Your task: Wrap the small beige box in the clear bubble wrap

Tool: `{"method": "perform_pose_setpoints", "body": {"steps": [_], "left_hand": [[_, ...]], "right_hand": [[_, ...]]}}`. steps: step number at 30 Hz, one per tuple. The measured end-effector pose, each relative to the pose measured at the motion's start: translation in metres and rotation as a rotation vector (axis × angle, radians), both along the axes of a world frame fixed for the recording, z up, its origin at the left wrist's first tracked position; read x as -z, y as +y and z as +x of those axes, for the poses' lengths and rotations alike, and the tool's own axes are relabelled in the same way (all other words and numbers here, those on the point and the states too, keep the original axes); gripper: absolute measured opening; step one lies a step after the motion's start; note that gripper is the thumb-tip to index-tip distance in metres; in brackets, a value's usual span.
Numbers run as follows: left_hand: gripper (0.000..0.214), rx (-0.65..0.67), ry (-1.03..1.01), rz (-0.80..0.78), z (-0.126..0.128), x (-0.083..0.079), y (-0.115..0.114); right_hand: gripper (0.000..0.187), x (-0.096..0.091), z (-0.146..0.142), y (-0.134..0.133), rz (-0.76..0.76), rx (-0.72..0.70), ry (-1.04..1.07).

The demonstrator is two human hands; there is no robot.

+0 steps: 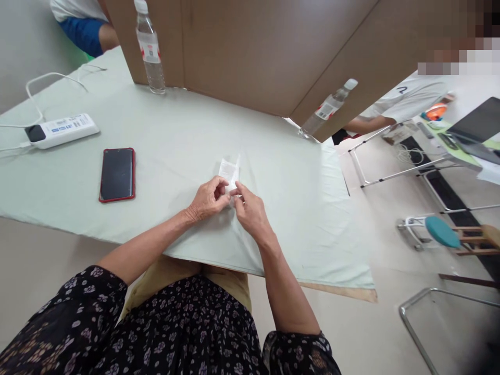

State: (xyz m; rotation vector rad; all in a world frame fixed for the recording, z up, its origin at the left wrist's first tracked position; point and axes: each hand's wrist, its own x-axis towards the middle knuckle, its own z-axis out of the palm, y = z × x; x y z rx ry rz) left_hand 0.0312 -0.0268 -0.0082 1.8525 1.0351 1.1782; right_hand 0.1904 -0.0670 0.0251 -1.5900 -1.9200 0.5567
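Both hands meet over the table at a small white, partly see-through packet (229, 171). Its thin upper part sticks out beyond my fingers, and its lower edge is hidden by them. My left hand (210, 200) is closed, with thumb and index finger pinching the packet's near left side. From the other side, the bent fingers of my right hand (250, 211) are closed on its near right edge. The fingertips of the two hands almost touch. Whether anything lies inside the packet I cannot tell.
A phone (117, 174) in a red case and a white power strip (64, 130) with cables lie to the left. Water bottles (150, 57) (327, 110) stand before a tall cardboard partition (250, 52). Other people sit beyond it. Stools (442, 232) and another table are at the right.
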Motion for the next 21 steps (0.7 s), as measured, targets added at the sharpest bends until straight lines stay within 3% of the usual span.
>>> {"method": "perform_pose_setpoints", "body": {"steps": [5, 11, 14, 17, 21], "left_hand": [[0.023, -0.05, 0.019, -0.062, 0.003, -0.004, -0.001], [0.017, -0.07, 0.165, 0.072, 0.005, -0.001, -0.003], [0.005, -0.119, 0.292, 0.244, 0.006, 0.001, -0.002], [0.002, -0.145, 0.38, 0.358, 0.006, 0.001, -0.001], [0.005, -0.126, 0.349, 0.38, 0.006, 0.002, -0.001]], "right_hand": [[0.06, -0.001, -0.001, -0.008, 0.034, -0.073, -0.179], [0.059, 0.0, 0.014, -0.001, -0.036, -0.168, 0.124], [0.048, 0.002, 0.02, 0.005, -0.04, -0.106, 0.218], [0.04, 0.001, 0.023, 0.014, 0.049, -0.027, 0.126], [0.043, -0.01, 0.025, 0.032, 0.193, -0.053, -0.161]]}}
